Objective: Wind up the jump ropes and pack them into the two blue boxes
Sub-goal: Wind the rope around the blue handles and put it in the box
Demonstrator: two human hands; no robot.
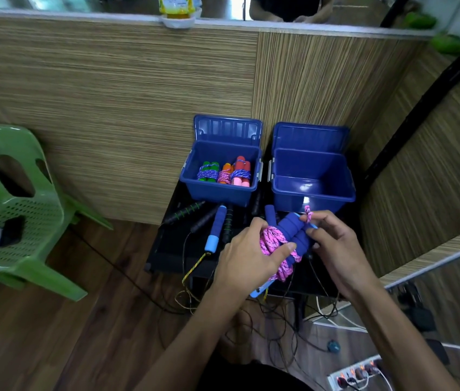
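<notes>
Both forearms reach forward from the bottom edge. Left hand (pixel 247 256) curls around the pink rope (pixel 272 244) coiled over the paired blue handles (pixel 293 235), thumb pressing the coil. Right hand (pixel 333 244) pinches the rope's free end (pixel 308 213) between thumb and forefinger, just above the handles. I judge the step as finishing the wind: the tail needs tucking under a turn, with the left grip kept tight so the coil holds. Beyond, on the black table (pixel 172 249), unwound ropes lie: one blue-handled (pixel 217 225), others black-handled (pixel 186 211). Farther back, left box (pixel 220 193) holds three wound bundles (pixel 224 173); right box (pixel 313 193) shows none, so I would drop this one there.
</notes>
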